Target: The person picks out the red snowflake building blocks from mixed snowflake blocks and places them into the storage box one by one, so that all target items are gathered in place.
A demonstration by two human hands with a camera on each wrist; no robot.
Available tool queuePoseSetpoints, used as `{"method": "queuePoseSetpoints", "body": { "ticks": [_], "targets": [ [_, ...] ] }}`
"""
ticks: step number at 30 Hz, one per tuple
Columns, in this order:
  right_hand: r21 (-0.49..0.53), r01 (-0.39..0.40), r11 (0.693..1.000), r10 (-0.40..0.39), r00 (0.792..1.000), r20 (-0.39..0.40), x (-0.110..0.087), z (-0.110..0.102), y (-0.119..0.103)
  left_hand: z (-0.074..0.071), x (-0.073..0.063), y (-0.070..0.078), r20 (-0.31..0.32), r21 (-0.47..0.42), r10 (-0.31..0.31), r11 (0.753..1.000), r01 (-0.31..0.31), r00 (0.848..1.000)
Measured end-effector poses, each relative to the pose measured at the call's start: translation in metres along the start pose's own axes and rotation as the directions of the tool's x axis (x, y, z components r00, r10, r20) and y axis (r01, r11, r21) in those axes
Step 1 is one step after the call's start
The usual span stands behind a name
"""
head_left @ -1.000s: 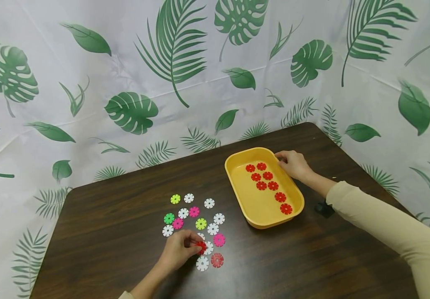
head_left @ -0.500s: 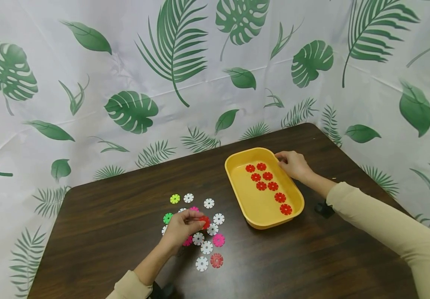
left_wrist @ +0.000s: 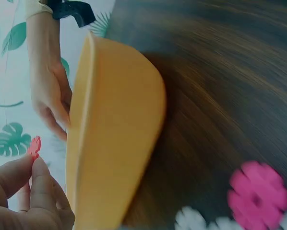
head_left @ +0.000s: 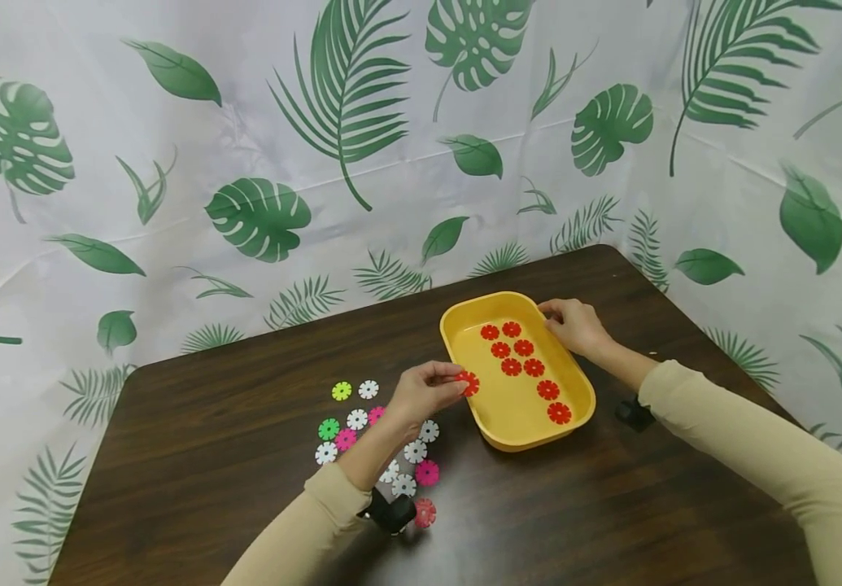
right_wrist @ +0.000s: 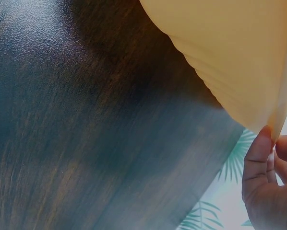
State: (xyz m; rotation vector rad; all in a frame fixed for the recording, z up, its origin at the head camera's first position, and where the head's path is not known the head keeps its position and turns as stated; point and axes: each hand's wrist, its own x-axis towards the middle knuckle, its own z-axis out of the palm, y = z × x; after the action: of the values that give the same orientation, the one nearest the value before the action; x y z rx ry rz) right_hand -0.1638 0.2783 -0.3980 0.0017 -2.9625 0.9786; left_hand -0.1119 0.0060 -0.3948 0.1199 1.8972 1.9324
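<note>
My left hand [head_left: 424, 392] pinches a red notched disc [head_left: 468, 383] between thumb and fingers, over the near-left rim of the yellow tray [head_left: 492, 407]. The same red disc [left_wrist: 35, 146] stands edge-on in the left wrist view, beside the tray's tall wall [left_wrist: 119, 105]. Several red discs [head_left: 523, 348] lie flat inside the tray, mostly toward its right side. At the far-right rim my right hand [head_left: 574, 324] grips the tray. In the right wrist view, thumb and fingers of the right hand [right_wrist: 266, 177] pinch the tray's edge [right_wrist: 258, 105].
Loose discs lie left of the tray on the dark wooden table [head_left: 215, 456]: white [head_left: 368, 389], yellow-green [head_left: 342, 391], green [head_left: 329, 429], pink [head_left: 427, 472] and a paler red one [head_left: 425, 513]. My left forearm covers some. A leaf-print curtain [head_left: 391, 163] hangs behind the table.
My left hand has lifted the red disc off the group of discs and carried it up and right to the tray's rim. The right hand and tray have stayed in place.
</note>
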Motion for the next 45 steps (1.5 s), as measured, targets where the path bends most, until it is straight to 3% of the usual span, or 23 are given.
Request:
{"method": "queuePoseSetpoints", "body": {
  "ticks": [8,17,26,32,40,45],
  "targets": [
    [0.01,0.046,0.999,-0.046,0.999,-0.021,0.001,0.001,0.006,0.044,0.027,0.005,0.01,-0.013,-0.032,0.999,0.032,0.999],
    [0.013,0.034,0.999,-0.034,0.999,-0.027,0.002,0.0,0.005,0.074,0.041,-0.003,-0.012,0.05,-0.056,0.997,0.056,0.998],
    [0.021,0.024,0.999,-0.024,1.0,-0.015,0.002,-0.001,0.004,0.085,0.054,-0.006,-0.082,0.171,-0.107,0.978,0.12,0.991],
    [0.02,0.019,1.0,-0.019,1.0,-0.014,0.002,-0.001,0.004,0.09,0.062,-0.012,-0.126,0.233,-0.106,0.963,0.134,0.986],
    [0.026,0.024,0.999,-0.024,1.0,-0.013,0.001,-0.001,0.006,0.096,0.065,-0.017,-0.21,0.338,-0.13,0.921,0.197,0.969],
    [0.027,0.023,0.999,-0.023,1.0,-0.013,0.001,-0.001,0.006,0.099,0.065,-0.021,-0.22,0.382,-0.114,0.904,0.193,0.969]
  ]
}}
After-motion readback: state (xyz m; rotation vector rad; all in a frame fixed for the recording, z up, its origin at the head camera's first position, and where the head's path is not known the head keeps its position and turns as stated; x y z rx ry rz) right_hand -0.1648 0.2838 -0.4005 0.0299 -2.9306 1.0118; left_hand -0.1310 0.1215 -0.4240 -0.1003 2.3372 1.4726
